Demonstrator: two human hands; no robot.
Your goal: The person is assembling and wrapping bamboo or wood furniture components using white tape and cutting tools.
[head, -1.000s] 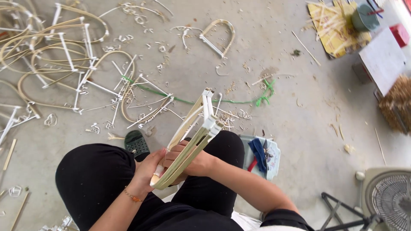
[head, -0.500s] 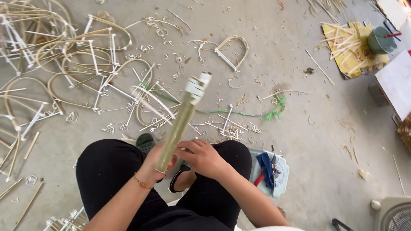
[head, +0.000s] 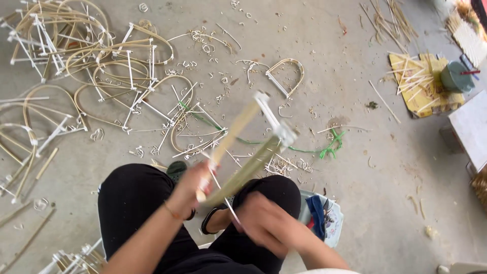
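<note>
The curved pale bamboo frame with white tape-wrapped joints [head: 248, 152] has swung since a moment ago: then it stood nearly edge-on as one stick, now its two ribs spread apart, the taped end pointing toward one o'clock, blurred by motion. The left hand [head: 195, 183] has its fingers closed around the lower end of the frame above the black-trousered lap [head: 137, 203]. The right hand [head: 266, 223] sits at five o'clock of it, blurred; whether its fingers pinch anything I cannot tell. At eleven o'clock on the grey concrete floor [head: 355, 172] lies a heap of similar bamboo hoops [head: 101, 76]; a green cord [head: 332, 142] lies at two o'clock.
</note>
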